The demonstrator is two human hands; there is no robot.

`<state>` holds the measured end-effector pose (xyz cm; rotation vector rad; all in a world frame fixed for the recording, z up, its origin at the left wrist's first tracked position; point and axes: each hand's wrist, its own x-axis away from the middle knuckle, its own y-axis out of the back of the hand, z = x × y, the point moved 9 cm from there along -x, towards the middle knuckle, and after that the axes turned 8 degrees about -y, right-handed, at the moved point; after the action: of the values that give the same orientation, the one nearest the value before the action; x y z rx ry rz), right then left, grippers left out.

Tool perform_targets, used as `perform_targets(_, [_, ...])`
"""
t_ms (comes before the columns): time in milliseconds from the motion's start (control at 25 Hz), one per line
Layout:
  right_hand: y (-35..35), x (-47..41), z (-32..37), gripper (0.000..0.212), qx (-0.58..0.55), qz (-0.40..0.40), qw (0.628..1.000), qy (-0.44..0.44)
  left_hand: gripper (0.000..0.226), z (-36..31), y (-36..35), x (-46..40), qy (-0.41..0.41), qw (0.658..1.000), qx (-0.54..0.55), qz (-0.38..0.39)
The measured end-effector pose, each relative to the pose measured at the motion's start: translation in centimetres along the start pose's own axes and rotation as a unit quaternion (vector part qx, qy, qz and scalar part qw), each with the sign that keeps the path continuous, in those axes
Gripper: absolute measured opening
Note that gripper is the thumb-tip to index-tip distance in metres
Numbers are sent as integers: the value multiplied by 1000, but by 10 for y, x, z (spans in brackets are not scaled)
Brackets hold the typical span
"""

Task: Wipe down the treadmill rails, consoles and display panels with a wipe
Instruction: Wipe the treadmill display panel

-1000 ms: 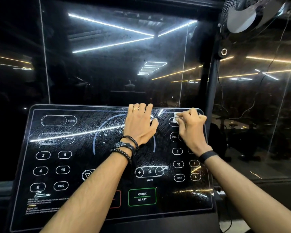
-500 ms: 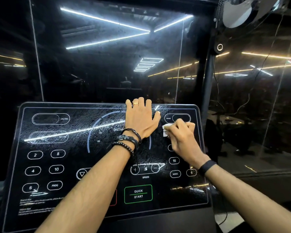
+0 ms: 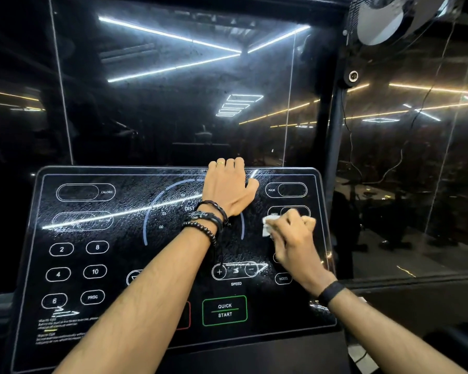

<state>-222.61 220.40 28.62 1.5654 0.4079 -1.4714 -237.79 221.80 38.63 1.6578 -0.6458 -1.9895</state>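
A glossy black treadmill display panel (image 3: 114, 255) with white outlined buttons is filling the lower half of the view, tilted up toward the person. The right hand (image 3: 295, 238) is curling its fingers around a small crumpled white wipe (image 3: 268, 224) and pressing it against the panel's right side, just below the oval marked PULSE and over the oval beneath it. The wipe is sticking out from the left, thumb side of the fist, with most of it hidden inside the grip. The left hand (image 3: 229, 188) is lying flat on the upper middle of the panel, its fingers bending over the top edge and its thumb spreading to the right. Dark beaded bracelets (image 3: 206, 220) are circling the left wrist, and a black band (image 3: 331, 292) is circling the right wrist. The green-outlined QUICK START button (image 3: 224, 310) is sitting between the two forearms.
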Motion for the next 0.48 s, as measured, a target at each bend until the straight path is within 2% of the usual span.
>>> perform_targets(80, [-13,28,19,20,16,46,995,88,60,0,0,0,0,1000,6,-5])
perform_targets(120, [-11,30,15,21,22,54,993,101,56,1,-1,0,3,1000,17,-3])
perform_targets(240, [8,14,-20,20,1,-17,999,-30,47,3,1,-4,4,999,39,-1])
perform_targets(280, [6,18,-20,20,-6,-21,999,-48,47,3,2,-4,2,999,41,-6])
perform_targets(400, [-8,48,9,26,21,36,997,68,51,2,-1,0,-2,999,45,-20])
perform_targets(440, [-2,45,3,26,29,37,996,76,52,2,-2,0,-3,999,41,-20])
perform_targets(480, [7,36,-12,25,30,15,998,45,52,3,-3,0,-5,999,35,-22])
